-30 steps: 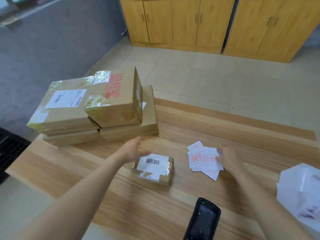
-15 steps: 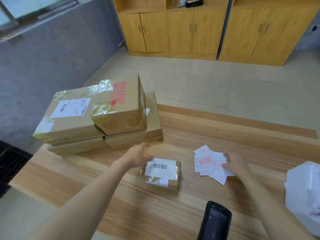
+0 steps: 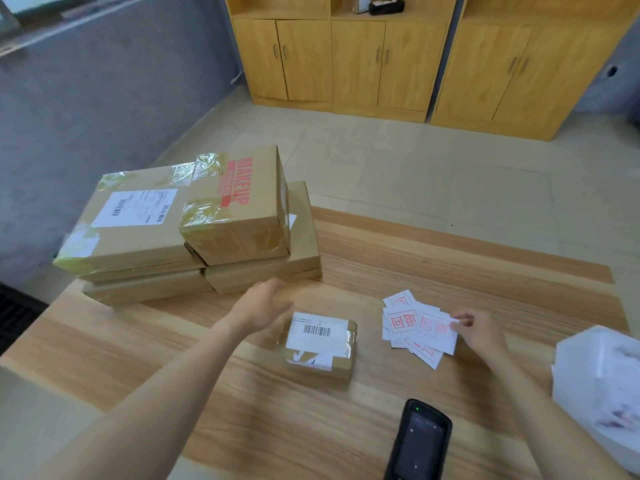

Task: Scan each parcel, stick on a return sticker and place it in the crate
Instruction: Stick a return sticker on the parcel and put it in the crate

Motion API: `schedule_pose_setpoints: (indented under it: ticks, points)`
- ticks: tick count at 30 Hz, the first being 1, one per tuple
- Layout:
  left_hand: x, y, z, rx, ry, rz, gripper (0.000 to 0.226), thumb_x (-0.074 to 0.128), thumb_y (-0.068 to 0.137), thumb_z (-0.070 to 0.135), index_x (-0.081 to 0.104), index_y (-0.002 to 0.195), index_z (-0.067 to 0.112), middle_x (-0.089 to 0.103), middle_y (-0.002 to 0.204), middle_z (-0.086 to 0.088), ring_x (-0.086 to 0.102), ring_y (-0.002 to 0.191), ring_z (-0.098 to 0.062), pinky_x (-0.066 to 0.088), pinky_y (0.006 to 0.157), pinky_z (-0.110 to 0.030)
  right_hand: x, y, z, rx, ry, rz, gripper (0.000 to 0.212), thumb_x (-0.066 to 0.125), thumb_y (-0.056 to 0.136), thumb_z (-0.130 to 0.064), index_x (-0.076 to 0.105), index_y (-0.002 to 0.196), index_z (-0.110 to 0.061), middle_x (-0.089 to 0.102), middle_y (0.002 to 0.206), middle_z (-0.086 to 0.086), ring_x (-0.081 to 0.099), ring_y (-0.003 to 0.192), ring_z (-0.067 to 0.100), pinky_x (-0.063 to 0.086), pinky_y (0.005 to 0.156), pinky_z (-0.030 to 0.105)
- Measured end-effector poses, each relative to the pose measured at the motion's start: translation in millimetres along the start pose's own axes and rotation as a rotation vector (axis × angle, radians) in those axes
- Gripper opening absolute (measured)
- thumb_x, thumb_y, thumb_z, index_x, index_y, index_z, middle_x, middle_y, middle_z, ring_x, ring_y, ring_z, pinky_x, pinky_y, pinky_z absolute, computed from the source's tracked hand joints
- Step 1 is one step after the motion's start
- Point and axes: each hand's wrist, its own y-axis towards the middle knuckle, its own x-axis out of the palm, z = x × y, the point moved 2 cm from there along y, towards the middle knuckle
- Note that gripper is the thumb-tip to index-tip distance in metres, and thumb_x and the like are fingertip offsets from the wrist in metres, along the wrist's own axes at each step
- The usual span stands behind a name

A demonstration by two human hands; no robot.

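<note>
A small brown parcel [image 3: 320, 344] with a white barcode label lies on the wooden table [image 3: 450, 268]. My left hand [image 3: 261, 308] hovers just left of it with fingers straight, not gripping it. To the right lies a loose pile of white return stickers [image 3: 403, 322] with red print. My right hand [image 3: 479, 332] pinches the top sticker [image 3: 434, 329] by its right edge. The black handheld scanner [image 3: 417, 441] lies on the table near the front edge.
Several larger cardboard parcels [image 3: 194, 230] are stacked at the table's back left. White packaging [image 3: 599, 382] sits at the right edge. A dark crate-like edge [image 3: 14, 306] shows on the floor at far left. Wooden cabinets [image 3: 381, 57] stand beyond the table.
My right hand has taken hold of the top sticker and lifted its edge from the pile. My left hand has stayed beside the small parcel. The view has tilted upward slightly.
</note>
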Motion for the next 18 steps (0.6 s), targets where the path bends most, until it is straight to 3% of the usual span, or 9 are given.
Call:
schedule_pose_setpoints:
  ticks: [4,7,9,11,13,15,18]
  points:
    - [-13.7,6.1,31.9,0.139,-0.110,0.165,0.034,0.058,0.091,0.023,0.056,0.123,0.012,0.060,0.125,-0.007,0.055,0.116,-0.021,0.043,0.100,-0.035,-27.4,-23.1,-25.5,-0.012,0.320,0.012,0.010,0.070,0.080,-0.001,0.067,0.090,-0.002,0.070,0.093,0.019,0.063,0.062,0.017,0.044,0.062,0.026]
    - [-13.1,4.7,80.7,0.310,-0.266,0.161,0.017,0.063,0.087,0.019,0.067,0.101,0.010,0.070,0.103,-0.006,0.063,0.085,-0.013,0.050,0.081,-0.025,-46.3,-46.0,-60.5,-0.061,0.525,0.028,0.008,0.069,0.081,-0.003,0.064,0.078,-0.008,0.067,0.078,0.011,0.064,0.048,0.002,0.041,0.046,0.010]
    - [-3.8,-2.2,118.5,0.426,-0.335,0.089,0.018,0.064,0.086,0.018,0.068,0.102,0.012,0.070,0.101,-0.005,0.058,0.071,-0.004,0.044,0.065,-0.011,-53.5,-61.6,-86.3,-0.080,0.617,0.028,0.008,0.069,0.083,-0.008,0.063,0.078,-0.011,0.068,0.078,0.006,0.064,0.050,-0.001,0.040,0.046,0.011]
    - [9.8,-12.7,152.6,0.500,-0.445,-0.006,0.029,0.064,0.087,0.021,0.063,0.115,0.015,0.066,0.108,-0.003,0.059,0.077,-0.006,0.044,0.066,-0.010,-58.0,-77.3,-108.7,-0.098,0.690,0.016,0.004,0.068,0.084,-0.012,0.065,0.083,-0.010,0.070,0.080,0.005,0.066,0.056,0.002,0.041,0.052,0.016]
    - [19.4,-25.5,178.0,0.526,-0.571,-0.067,0.038,0.062,0.089,0.023,0.056,0.126,0.016,0.061,0.117,-0.001,0.063,0.092,-0.013,0.047,0.076,-0.017,-60.0,-93.0,-125.8,-0.119,0.745,0.002,0.007,0.066,0.087,-0.014,0.066,0.089,-0.008,0.069,0.079,0.004,0.065,0.063,0.008,0.044,0.058,0.019]
    - [22.3,-35.7,191.3,0.546,-0.660,-0.058,0.040,0.061,0.090,0.024,0.054,0.128,0.015,0.061,0.121,0.000,0.064,0.098,-0.014,0.048,0.081,-0.019,-62.1,-106.9,-135.4,-0.123,0.811,0.002,0.010,0.061,0.090,-0.016,0.068,0.087,-0.011,0.068,0.077,0.001,0.062,0.069,0.012,0.047,0.064,0.019]
    - [21.3,-43.9,193.0,0.606,-0.750,-0.035,0.034,0.062,0.089,0.020,0.060,0.123,0.014,0.065,0.117,0.002,0.065,0.095,-0.009,0.047,0.076,-0.007,-65.7,-121.0,-136.6,-0.118,0.921,-0.044,0.016,0.057,0.092,-0.022,0.070,0.085,-0.014,0.071,0.077,-0.004,0.064,0.076,0.009,0.047,0.072,0.020]
